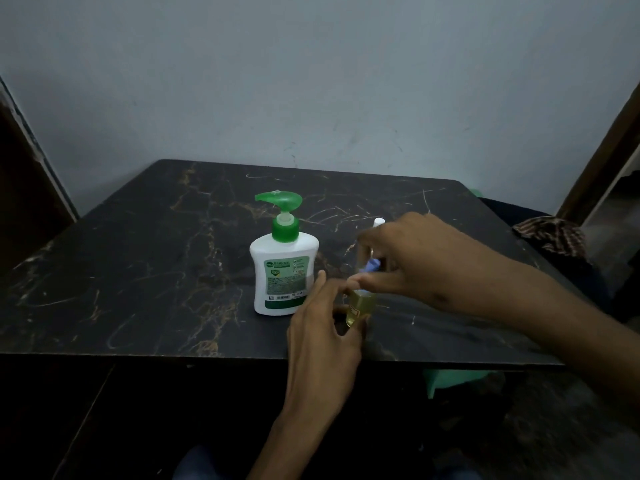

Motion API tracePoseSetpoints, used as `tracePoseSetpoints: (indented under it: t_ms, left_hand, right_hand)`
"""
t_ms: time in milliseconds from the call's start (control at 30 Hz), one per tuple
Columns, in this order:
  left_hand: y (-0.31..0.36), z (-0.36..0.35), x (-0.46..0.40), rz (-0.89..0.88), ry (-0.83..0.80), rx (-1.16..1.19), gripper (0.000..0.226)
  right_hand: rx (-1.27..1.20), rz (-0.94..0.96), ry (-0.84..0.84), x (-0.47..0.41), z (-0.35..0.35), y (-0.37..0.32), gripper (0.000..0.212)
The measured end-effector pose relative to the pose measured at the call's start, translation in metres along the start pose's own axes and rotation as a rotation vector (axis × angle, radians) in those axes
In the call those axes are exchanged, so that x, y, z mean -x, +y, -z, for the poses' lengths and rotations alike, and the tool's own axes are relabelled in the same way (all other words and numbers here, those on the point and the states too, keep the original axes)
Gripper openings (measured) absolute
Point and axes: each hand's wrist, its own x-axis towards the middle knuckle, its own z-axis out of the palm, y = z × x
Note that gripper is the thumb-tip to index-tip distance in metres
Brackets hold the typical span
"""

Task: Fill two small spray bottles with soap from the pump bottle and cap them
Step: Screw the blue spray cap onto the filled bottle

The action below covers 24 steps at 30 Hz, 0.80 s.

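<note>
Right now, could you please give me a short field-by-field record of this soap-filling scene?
surface: dark marbled table
pump bottle: white with green pump, upright, left of the hands
small bottle: clear, holds yellowish liquid, upright on the table
left hand: fingers curled round the small bottle's base
right hand: above the small bottle's top, pinching a bluish piece; blurred
second small bottle: only a white tip shows behind the right hand
capping state: cannot tell
</note>
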Motion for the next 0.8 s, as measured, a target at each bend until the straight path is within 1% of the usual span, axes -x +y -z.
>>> tracePoseSetpoints:
  t_ms: [33, 67, 133, 167, 233, 267, 367, 433, 467, 567, 600, 667, 733, 800]
  left_hand:
    - [-0.002, 0.001, -0.001, 0.005, 0.002, -0.013, 0.038]
    - [-0.003, 0.003, -0.002, 0.010, -0.002, -0.023, 0.032]
    - [-0.006, 0.009, -0.003, 0.018, -0.009, -0.031, 0.032]
    - [-0.005, 0.012, -0.005, 0.015, -0.010, -0.031, 0.030]
    - [-0.002, 0.017, -0.008, 0.002, 0.001, -0.028, 0.025]
    - [-0.003, 0.020, -0.010, -0.006, 0.008, -0.024, 0.025]
    - [-0.005, 0.027, -0.016, -0.009, -0.005, -0.027, 0.036]
    - [-0.006, 0.031, -0.019, -0.009, -0.021, -0.033, 0.037]
    - [-0.007, 0.033, -0.021, -0.004, -0.024, -0.045, 0.036]
    - [-0.007, 0.038, -0.027, -0.011, -0.040, -0.069, 0.018]
    - [-0.007, 0.039, -0.028, -0.011, -0.051, -0.072, 0.015]
    - [-0.007, 0.040, -0.029, -0.007, -0.064, -0.073, 0.016]
    - [-0.007, 0.040, -0.030, -0.007, -0.069, -0.055, 0.019]
    - [-0.006, 0.040, -0.032, -0.010, -0.071, -0.058, 0.017]
  right_hand:
    - [-0.055, 0.036, -0.017, 0.000, 0.002, -0.001, 0.018]
    - [-0.083, 0.066, -0.035, -0.002, 0.002, 0.000, 0.019]
    - [-0.099, 0.080, -0.046, -0.006, 0.000, -0.002, 0.024]
    - [-0.100, 0.072, -0.043, -0.009, -0.001, -0.005, 0.020]
    - [-0.090, 0.060, -0.018, -0.016, -0.004, -0.007, 0.006]
    - [-0.059, 0.047, 0.003, -0.019, -0.006, -0.008, 0.011]
    - [0.114, -0.032, 0.064, -0.029, -0.012, -0.013, 0.039]
    - [0.120, -0.019, 0.094, -0.033, -0.014, -0.014, 0.044]
    - [0.068, 0.010, 0.075, -0.035, -0.014, -0.013, 0.040]
    - [-0.086, 0.099, -0.044, -0.038, -0.008, -0.011, 0.004]
    - [-0.096, 0.095, -0.061, -0.039, -0.009, -0.012, 0.006]
    - [-0.111, 0.069, -0.058, -0.043, -0.013, -0.011, 0.011]
    - [-0.107, 0.053, -0.022, -0.049, -0.019, -0.011, 0.008]
    - [-0.106, 0.035, 0.007, -0.053, -0.023, -0.009, 0.011]
